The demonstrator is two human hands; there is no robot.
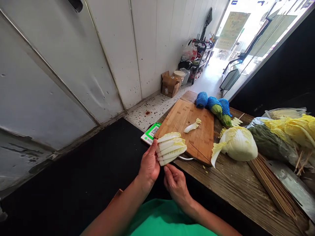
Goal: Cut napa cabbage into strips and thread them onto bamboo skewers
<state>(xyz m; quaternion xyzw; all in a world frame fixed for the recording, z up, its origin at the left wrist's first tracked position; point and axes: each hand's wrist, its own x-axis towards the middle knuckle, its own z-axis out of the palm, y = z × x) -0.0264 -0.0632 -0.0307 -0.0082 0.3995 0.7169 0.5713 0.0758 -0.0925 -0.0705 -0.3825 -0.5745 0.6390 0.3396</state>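
Note:
My left hand (149, 164) grips a row of napa cabbage leaf strips (171, 148), laid side by side with pale stems and yellow frilled edges. Just below their lower end, my right hand (176, 182) is closed in a pinch; whatever lies between its fingertips is too small or hidden to make out. Beyond the strips is a wooden cutting board (180, 113), and one loose cabbage leaf piece (192, 126) lies on it. To the right sits a napa cabbage head (240, 144) with an outer leaf hanging loose.
Several vegetables in blue foam nets (214, 105) lie at the board's far end. Thin bamboo skewers (273, 188) and a broad metal blade (291, 186) lie at right, near bagged greens (268, 141). A green QR-code card (153, 131) is beside the board. Cardboard box (170, 86) on the floor.

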